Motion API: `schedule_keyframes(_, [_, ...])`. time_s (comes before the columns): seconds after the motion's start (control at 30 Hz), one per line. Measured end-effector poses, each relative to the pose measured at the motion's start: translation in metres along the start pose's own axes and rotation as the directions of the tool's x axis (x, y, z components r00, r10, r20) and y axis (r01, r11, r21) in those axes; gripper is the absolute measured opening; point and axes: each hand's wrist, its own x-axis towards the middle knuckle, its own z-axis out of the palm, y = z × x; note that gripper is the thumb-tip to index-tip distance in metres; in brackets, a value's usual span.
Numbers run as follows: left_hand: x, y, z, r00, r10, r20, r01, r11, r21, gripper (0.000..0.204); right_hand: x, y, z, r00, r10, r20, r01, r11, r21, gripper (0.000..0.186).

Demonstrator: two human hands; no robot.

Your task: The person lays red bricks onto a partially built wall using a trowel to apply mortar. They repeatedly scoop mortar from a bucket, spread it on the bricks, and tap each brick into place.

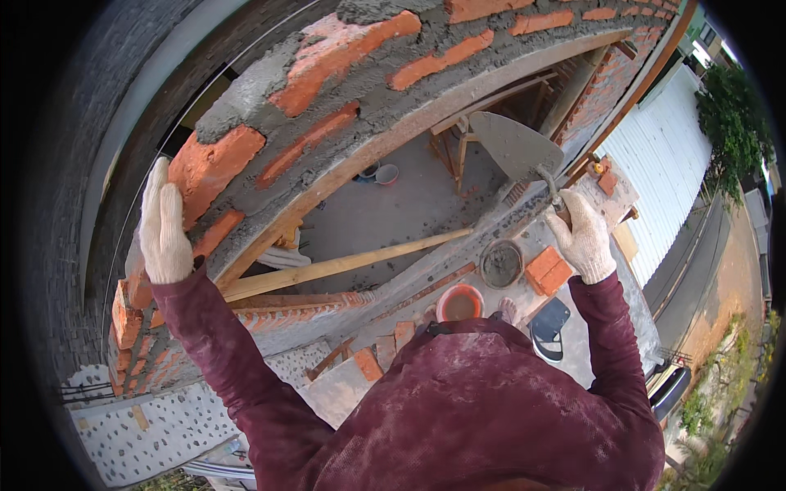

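My left hand (166, 225), in a pale knit glove, lies along the outer side of an orange brick (214, 168) on top of the wall. Its fingers are stretched out and close together, touching the brick; the thumb is hidden. Grey mortar (250, 102) is heaped just beyond that brick, against another brick (348, 53) in the same course. My right hand (585, 237), gloved too, is closed round the handle of a trowel (516, 146). The trowel's broad grey blade points up and left, over the opening inside the wall, and no load of mortar shows on it.
A wooden plank (352, 263) spans the opening below. By my feet stand a tub of mortar (501, 263) and an orange bucket (460, 304) with brownish liquid. Stacked bricks (548, 271) and a dark sandal (549, 327) lie nearby. White corrugated roofing (663, 164) is at right.
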Motion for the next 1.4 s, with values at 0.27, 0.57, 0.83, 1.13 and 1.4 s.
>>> schedule_keyframes(0.27, [-0.217, 0.035, 0.18, 0.615, -0.108, 0.781, 0.726, 0.465, -0.507, 0.073, -0.172, 0.187, 0.127, 0.473, 0.539, 0.696, -0.274, 0.842, -0.466, 0.032])
schedule_keyframes(0.57, [-0.499, -0.04, 0.582, -0.124, -0.186, 0.975, 0.759, 0.615, 0.214, 0.07, -0.215, 0.339, 0.467, 0.416, 0.63, 0.656, -0.085, 0.746, -0.661, 0.025])
schedule_keyframes(0.83, [-0.558, -0.077, 0.813, -0.029, -0.296, 0.955, 0.66, 0.712, 0.24, 0.105, -0.266, 0.402, 0.553, 0.587, 0.349, 0.73, 0.222, 0.798, -0.56, 0.014])
schedule_keyframes(1.13, [-0.583, -0.082, 0.891, -0.13, -0.266, 0.955, 0.58, 0.761, 0.291, 0.117, -0.294, 0.408, 0.465, 0.451, 0.521, 0.725, -0.255, 0.853, -0.455, 0.031])
schedule_keyframes(1.4, [-0.598, -0.024, 0.865, -0.108, -0.22, 0.969, 0.515, 0.821, 0.244, 0.09, -0.378, 0.414, 0.509, 0.278, 0.596, 0.754, -0.564, 0.736, -0.373, 0.034])
